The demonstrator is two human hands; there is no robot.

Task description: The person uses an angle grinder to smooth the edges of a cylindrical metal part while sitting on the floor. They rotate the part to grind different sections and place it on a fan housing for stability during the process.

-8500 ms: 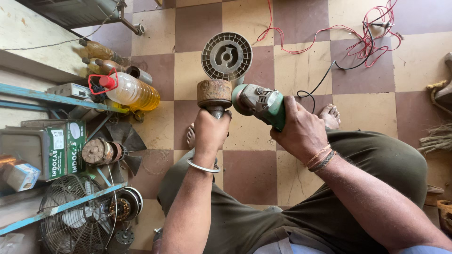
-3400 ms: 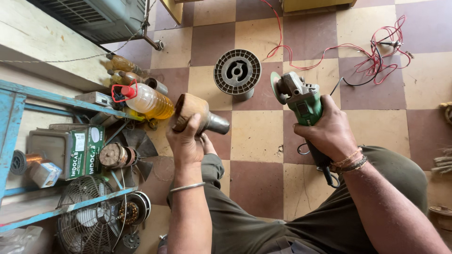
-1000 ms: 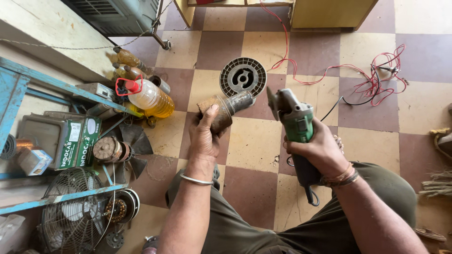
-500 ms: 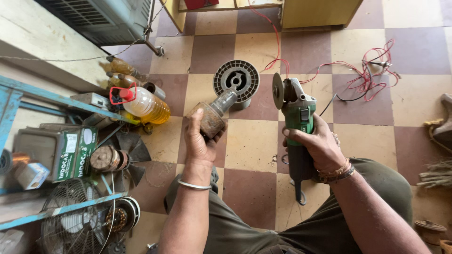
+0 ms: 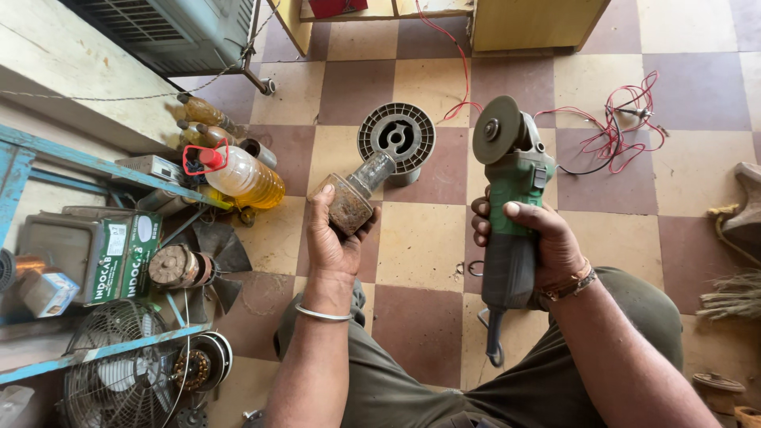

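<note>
above the lap, left hand (image 5: 337, 238) fingers clench a rusty motor part (image 5: 353, 198); right hand (image 5: 531, 242) grips a green angle grinder (image 5: 511, 190), disc up. beyond, a round slotted housing (image 5: 396, 136) sits on checkered floor (image 5: 420, 246).

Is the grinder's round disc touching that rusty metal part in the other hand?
Apart. The head view shows bare checkered floor between the rusty part in the left hand and the disc of the green grinder held by the right hand.

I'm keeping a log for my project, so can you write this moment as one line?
left hand: holds rusty motor part | right hand: grips green angle grinder, disc up | floor: grey round spool
</note>
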